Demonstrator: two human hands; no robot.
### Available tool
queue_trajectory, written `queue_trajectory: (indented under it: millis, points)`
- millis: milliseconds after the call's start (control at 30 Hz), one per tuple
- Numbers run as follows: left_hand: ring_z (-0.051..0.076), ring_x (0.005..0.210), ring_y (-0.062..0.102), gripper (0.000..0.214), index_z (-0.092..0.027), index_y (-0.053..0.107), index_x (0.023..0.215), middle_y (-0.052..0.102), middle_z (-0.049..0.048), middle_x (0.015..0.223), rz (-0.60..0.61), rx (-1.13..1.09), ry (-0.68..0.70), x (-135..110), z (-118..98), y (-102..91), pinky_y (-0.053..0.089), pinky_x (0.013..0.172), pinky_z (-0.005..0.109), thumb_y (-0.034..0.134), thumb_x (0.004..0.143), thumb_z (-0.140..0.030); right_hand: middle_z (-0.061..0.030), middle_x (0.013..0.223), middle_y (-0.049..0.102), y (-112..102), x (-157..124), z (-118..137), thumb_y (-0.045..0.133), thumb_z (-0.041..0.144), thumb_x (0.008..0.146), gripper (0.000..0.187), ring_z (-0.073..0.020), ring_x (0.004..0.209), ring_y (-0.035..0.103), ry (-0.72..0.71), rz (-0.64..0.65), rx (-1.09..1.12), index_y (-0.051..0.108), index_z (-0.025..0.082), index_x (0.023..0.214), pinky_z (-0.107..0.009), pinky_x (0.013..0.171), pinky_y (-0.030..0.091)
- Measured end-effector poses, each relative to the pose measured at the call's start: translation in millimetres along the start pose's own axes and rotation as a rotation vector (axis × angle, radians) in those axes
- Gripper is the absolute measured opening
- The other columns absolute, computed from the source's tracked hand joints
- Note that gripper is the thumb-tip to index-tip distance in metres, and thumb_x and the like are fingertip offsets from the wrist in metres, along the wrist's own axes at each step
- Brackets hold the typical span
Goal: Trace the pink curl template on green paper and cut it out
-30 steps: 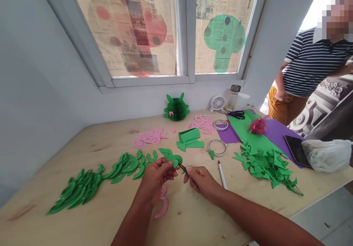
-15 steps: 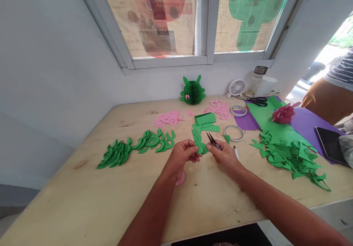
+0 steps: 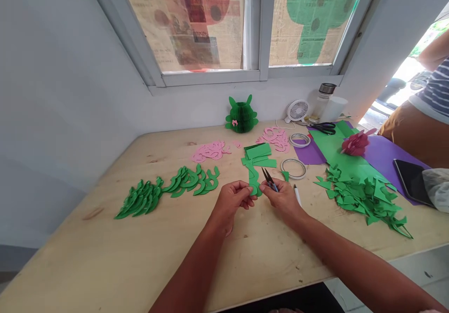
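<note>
Pale wood worktop point(image 3: 168, 252) fills the lower frame, under a grey-framed window point(image 3: 264, 32) papered with newsprint at the top. Just below and right of the frame's centre is a green paper piece point(image 3: 254, 178) with a curved outline, its rounded lower end pinched between the thumb and fingers of the left hand point(image 3: 238, 195). Just beside it, the right hand point(image 3: 280, 195) is closed around small scissors point(image 3: 269, 179), dark blades pointing up; its thumb lies at the paper's right edge — whether it also grips the paper cannot be told. The hands are near each other, not clasped.

The piece should be very light and fairly stiff, perhaps thin card or a few layers, likely to crease or tear along its narrow curves. A flat pinch on the lower end, well in from the edge, looks safest; the upper part would probably bend. Stacked layers, if any, could slide. The scissors seem light but rigid — best held by the handles. Green arcs point(image 3: 182, 177) lie left of centre, green scraps point(image 3: 365, 197) at lower right.
</note>
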State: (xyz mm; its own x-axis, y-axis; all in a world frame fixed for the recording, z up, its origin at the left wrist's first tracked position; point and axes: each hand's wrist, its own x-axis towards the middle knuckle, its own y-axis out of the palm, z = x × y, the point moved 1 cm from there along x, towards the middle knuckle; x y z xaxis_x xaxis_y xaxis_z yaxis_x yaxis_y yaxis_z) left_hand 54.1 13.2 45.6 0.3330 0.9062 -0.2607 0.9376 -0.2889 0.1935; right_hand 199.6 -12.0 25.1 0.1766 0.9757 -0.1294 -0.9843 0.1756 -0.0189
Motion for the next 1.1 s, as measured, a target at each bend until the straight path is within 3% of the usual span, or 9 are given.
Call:
queue_trajectory:
  millis: [767,1100]
  points:
    - [0.01,0.047,0.054,0.022,-0.015,0.057,0.065,0.065,0.0031,0.057,-0.06,-0.032,-0.028,-0.2,-1.6,0.2,0.038,0.047,0.02,0.07,0.057,-0.03,0.0063,0.054,0.035,2.9,-3.2,-0.9,0.064,0.036,0.072,0.021,-0.008,0.049,0.026,-0.099,0.04,0.003,0.057,0.017,0.069,-0.024,0.046,0.02]
    - [0.012,0.05,0.058,0.027,-0.015,0.057,0.069,0.067,0.0039,0.062,-0.158,-0.081,0.014,2.9,-5.7,-10.3,0.042,0.05,0.023,0.072,0.056,-0.033,0.0073,0.047,0.032,5.5,-6.6,4.1,0.046,0.061,0.081,0.047,-0.0077,0.043,0.022,-0.105,0.142,0.155,0.059,0.016,0.076,-0.024,0.042,0.014]
